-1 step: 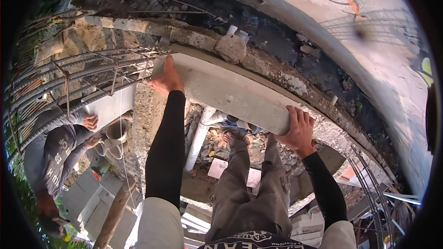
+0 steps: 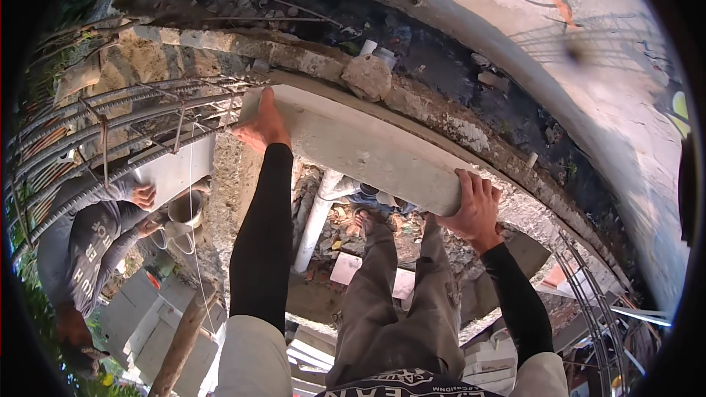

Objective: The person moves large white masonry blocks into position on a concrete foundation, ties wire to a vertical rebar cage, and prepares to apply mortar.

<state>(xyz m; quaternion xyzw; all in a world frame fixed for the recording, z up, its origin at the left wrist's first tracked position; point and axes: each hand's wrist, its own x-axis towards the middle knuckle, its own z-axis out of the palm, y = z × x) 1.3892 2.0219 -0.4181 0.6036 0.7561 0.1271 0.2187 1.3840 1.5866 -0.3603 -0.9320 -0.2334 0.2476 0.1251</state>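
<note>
A long pale grey concrete block (image 2: 368,151) spans the space in front of me, lying along the inner side of a low wall's top. My left hand (image 2: 265,123) grips its left end, thumb over the upper edge. Around its right end curl the fingers of my right hand (image 2: 474,209). Whether the wall ledge fully carries the block's weight I cannot tell; its underside is hidden. Close to my left hand, steel rebar (image 2: 154,114) runs off to the left.
At the left a co-worker in a grey shirt (image 2: 84,250) handles another pale block (image 2: 176,165) beside a bucket (image 2: 185,207). A white pipe (image 2: 316,224) rises near my legs. A rough stone (image 2: 367,78) rests on the wall. More rebar (image 2: 588,298) stands at the right; rubble covers the ground.
Almost nothing differs. My left hand and the block's left end sit a few pixels further left; both hands keep their hold.
</note>
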